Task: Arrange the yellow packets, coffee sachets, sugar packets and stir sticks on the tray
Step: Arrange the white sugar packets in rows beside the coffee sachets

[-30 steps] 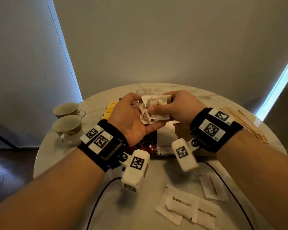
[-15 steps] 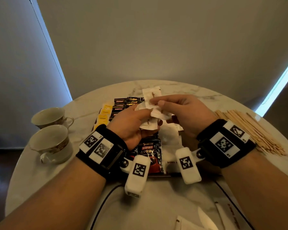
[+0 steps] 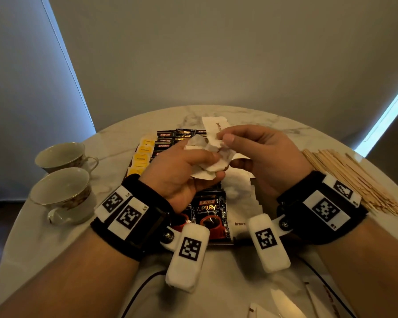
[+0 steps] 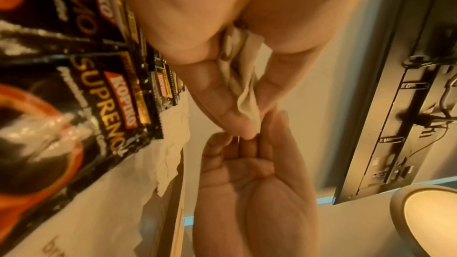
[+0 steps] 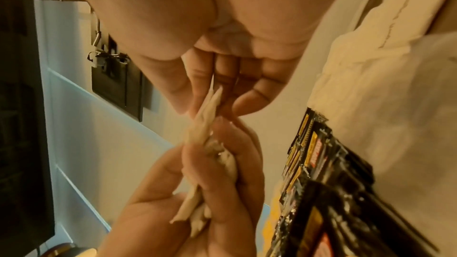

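Both hands meet above the tray (image 3: 218, 241) (coffee sachets (image 3: 209, 214) directly beneath), bare tabletop toward the person; left hand (image 3: 179, 177) clutches crumpled white sugar packets (image 3: 210, 160), right hand (image 3: 265, 157) pinches their upper edge

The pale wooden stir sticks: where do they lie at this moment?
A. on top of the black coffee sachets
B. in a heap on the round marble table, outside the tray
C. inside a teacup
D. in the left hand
B: the pale wooden stir sticks lie heaped on the round marble table, beyond the right hand, untouched.
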### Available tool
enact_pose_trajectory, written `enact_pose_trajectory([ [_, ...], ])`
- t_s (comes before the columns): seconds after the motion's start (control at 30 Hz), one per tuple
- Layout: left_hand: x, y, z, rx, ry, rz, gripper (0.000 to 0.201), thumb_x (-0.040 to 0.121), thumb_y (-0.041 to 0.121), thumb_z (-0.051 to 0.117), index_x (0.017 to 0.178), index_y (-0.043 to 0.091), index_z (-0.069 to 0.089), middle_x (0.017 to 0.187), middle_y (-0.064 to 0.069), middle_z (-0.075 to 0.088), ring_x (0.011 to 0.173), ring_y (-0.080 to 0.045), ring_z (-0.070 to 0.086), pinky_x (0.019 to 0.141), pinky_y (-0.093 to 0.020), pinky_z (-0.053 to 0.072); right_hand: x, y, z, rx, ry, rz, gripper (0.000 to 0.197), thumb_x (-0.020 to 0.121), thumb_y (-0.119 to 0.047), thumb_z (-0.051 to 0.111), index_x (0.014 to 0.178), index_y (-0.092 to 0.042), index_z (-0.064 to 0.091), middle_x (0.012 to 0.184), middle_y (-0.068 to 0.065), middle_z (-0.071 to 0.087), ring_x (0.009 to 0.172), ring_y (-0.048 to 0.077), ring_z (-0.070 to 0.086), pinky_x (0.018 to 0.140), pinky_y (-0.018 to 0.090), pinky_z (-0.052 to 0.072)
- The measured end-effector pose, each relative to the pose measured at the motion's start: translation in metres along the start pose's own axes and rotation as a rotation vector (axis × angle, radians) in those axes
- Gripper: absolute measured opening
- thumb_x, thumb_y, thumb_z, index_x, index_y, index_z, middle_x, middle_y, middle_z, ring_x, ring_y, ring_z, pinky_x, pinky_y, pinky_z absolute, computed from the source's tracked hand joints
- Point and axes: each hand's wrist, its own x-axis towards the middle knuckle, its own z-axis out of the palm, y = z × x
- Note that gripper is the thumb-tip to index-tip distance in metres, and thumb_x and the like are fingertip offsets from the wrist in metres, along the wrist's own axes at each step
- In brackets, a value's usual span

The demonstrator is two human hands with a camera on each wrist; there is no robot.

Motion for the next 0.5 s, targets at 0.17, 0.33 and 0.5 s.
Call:
enact_pose_trajectory([
  [0.17, -0.001, 0.005, -0.002, -0.024, 0.111, 0.039, 0.018, 0.096, -0.001, 0.057, 0.105, 0.012, 0.067, 0.083, -0.013, 0.075, 0.069, -0.023, 0.073, 0.051, -0.029, 0.057, -0.003, 0.001, -0.01, 0.01, 0.037, 0.014, 0.019, 0.087, -0.009, 0.076, 0.074, -0.012, 0.062, 0.075, 0.003, 0.068, 0.075, 0.02, 0.066, 0.059, 0.027, 0.054],
  [0.33, -0.005, 0.003, 0.002, 0.014, 0.062, 0.107, 0.013, 0.095, 0.019, 0.07, 0.105, 0.012, 0.07, 0.091, -0.007, 0.077, 0.074, -0.018, 0.074, 0.058, -0.03, 0.059, -0.005, 0.005, -0.009, 0.009, -0.018, 0.032, 0.033, 0.081, 0.001, 0.077, 0.104, -0.011, 0.058, 0.076, 0.0, 0.073, 0.067, 0.017, 0.069, 0.052, 0.026, 0.052],
  [0.5, -0.007, -0.002, 0.0, 0.158, -0.009, 0.206, 0.037, 0.066, 0.002, 0.082, 0.098, 0.015, 0.067, 0.091, -0.006, 0.078, 0.079, -0.019, 0.074, 0.06, -0.027, 0.058, -0.006, 0.005, -0.013, -0.092, -0.104, 0.152, 0.037, 0.076, -0.017, 0.082, 0.112, -0.016, 0.073, 0.099, 0.003, 0.077, 0.084, 0.015, 0.071, 0.063, 0.028, 0.053],
])
